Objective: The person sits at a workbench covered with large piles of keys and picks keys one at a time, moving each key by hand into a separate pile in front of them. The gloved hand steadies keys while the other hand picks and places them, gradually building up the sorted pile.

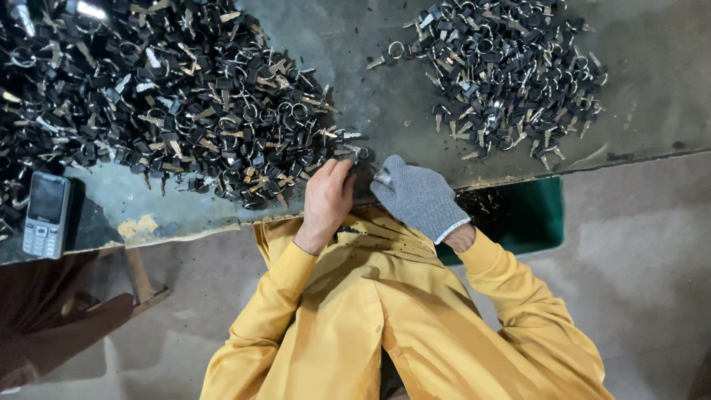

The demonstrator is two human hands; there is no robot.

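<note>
We see a wide grey bench (385, 89), worn and stained, running across the far part of the scene, with a bare concrete floor (637, 244) below its near edge. On the left of the bench lies the big heap of keys (163, 96), black-headed, many with brass blades and steel rings, all tangled together and reaching to the left edge of the view. Far on the right sits the smaller heap of keys (511, 70), the same kind, well apart from the big one, with a strip of bare bench between them. Under the bench's near edge on the right we see a green bin (533, 215), partly hidden by the right sleeve.

Our two hands meet at the near edge of the bench, just beside the right fringe of the big heap. The left hand (327, 196) is bare, its fingers curled shut around a black-headed key (361, 155) pinched at the fingertips. The right hand (417, 198) wears a grey knit glove and is closed, with a small glint of metal at its fingertips; we cannot tell what that piece is. The two hands nearly touch.

Near the left edge of the bench lies a small grey phone (45, 215) with a keypad.
</note>
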